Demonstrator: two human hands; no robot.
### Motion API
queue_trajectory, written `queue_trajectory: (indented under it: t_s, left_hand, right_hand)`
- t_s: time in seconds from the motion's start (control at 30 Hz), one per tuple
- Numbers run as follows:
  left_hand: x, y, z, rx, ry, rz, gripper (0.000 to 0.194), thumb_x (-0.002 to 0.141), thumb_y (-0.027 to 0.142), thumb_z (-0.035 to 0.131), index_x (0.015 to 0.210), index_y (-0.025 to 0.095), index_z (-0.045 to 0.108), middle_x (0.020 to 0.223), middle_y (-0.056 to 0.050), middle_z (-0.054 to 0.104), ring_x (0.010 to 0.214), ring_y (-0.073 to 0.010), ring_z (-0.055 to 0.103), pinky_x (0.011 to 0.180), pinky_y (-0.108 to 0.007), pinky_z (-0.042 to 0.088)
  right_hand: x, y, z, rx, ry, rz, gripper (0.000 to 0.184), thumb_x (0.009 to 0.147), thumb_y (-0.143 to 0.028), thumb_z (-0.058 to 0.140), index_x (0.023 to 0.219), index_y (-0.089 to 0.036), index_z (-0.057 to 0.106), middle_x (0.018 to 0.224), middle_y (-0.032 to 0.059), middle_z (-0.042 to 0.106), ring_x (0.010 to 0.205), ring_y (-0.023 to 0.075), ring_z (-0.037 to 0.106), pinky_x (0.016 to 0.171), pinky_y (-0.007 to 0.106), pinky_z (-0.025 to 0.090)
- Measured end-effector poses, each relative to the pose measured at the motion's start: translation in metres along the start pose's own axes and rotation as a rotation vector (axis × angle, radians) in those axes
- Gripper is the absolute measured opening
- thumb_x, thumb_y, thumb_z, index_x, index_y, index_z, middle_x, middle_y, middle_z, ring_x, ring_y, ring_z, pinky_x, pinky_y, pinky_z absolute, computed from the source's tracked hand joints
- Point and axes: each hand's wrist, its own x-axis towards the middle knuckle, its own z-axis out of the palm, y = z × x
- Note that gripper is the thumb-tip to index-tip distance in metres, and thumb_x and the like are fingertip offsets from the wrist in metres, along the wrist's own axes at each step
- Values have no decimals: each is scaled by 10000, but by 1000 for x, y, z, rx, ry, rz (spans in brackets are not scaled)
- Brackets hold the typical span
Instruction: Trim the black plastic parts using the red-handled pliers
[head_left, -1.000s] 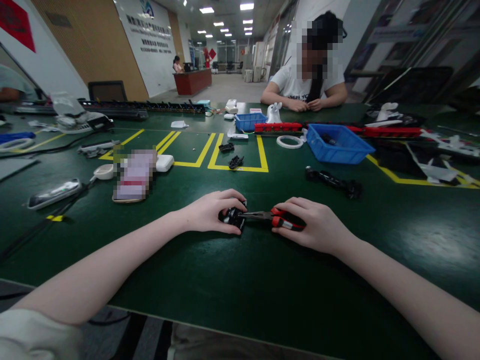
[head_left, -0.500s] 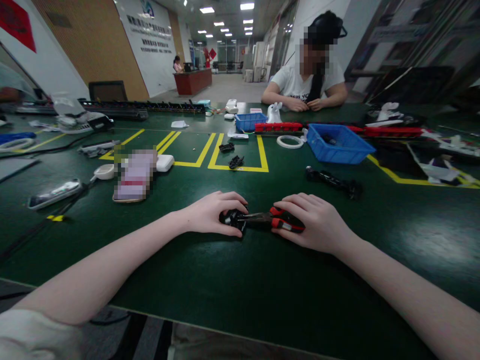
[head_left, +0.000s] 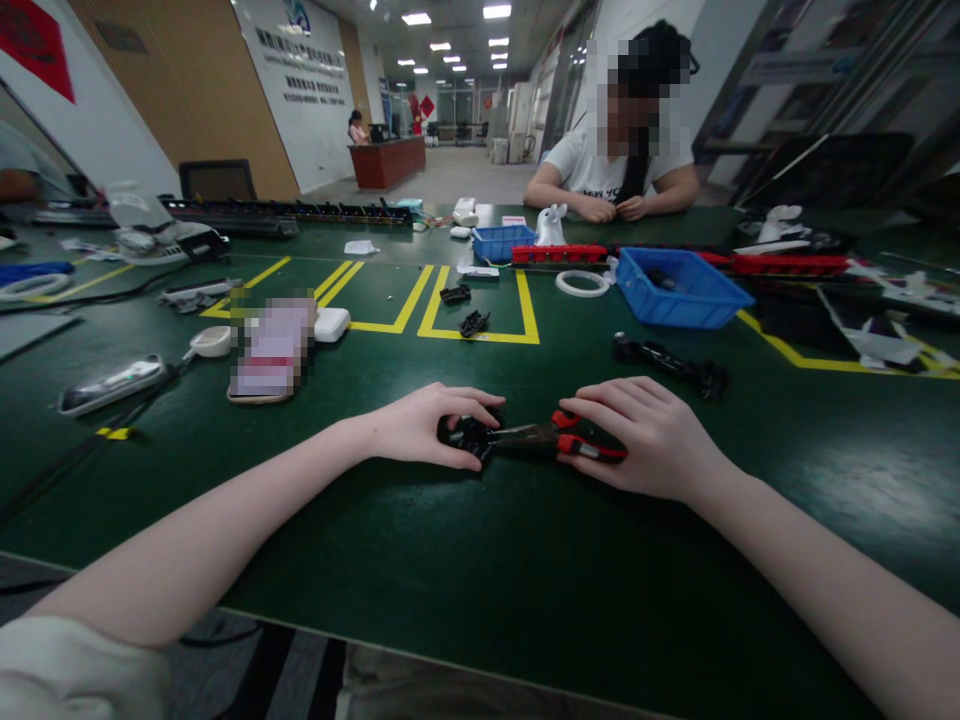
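Observation:
My left hand [head_left: 420, 428] is closed around a small black plastic part [head_left: 471, 434], pressing it down on the green tabletop [head_left: 420, 550]. In my right hand [head_left: 649, 440] are long-nosed pliers [head_left: 566, 438] with red and black handles. Their tips point left and meet the right side of the black part. Whether the jaws bite on it I cannot tell. Beyond my right hand lies a long black jointed part [head_left: 671, 365].
Two small black pieces [head_left: 474, 323] lie within yellow tape lines. A blue bin [head_left: 679, 288] with dark parts stands back right, near a white ring [head_left: 583, 284]. A phone [head_left: 271, 350] and a white case [head_left: 331, 324] lie left. Across the table sits a person [head_left: 611, 170].
My right hand and the pliers have shifted slightly to the right. The black part in my left hand has turned or moved a little the same way.

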Motion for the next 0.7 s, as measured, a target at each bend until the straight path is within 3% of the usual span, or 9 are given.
queue_trajectory:
  t_s: [0.23, 0.5, 0.7]
  left_hand:
    - [0, 0, 0, -63, 1, 5, 272, 831, 280, 695, 1091, 201, 695, 1438, -87, 503, 1092, -229, 613, 770, -298, 536]
    - [0, 3, -2, -32, 5, 20, 227, 853, 263, 653, 1062, 188, 698, 1344, -95, 569, 1006, -209, 636, 840, -345, 525]
    - [-2, 2, -1, 90, 9, 56, 210, 851, 245, 644, 1051, 195, 685, 1316, -76, 578, 1097, -239, 611, 951, -391, 468]
  right_hand:
    - [-1, 3, -3, -36, 30, -22, 395, 828, -396, 665, 1118, -130, 639, 1042, 129, 705, 918, 259, 661, 817, 400, 503]
    - [-1, 3, -4, -46, 33, -13, 392, 827, -402, 665, 1105, -126, 648, 1034, 130, 707, 911, 256, 660, 806, 397, 504]
    - [-1, 2, -4, -31, 13, 5, 399, 834, -406, 659, 1113, -120, 652, 1045, 138, 703, 916, 262, 658, 797, 399, 506]
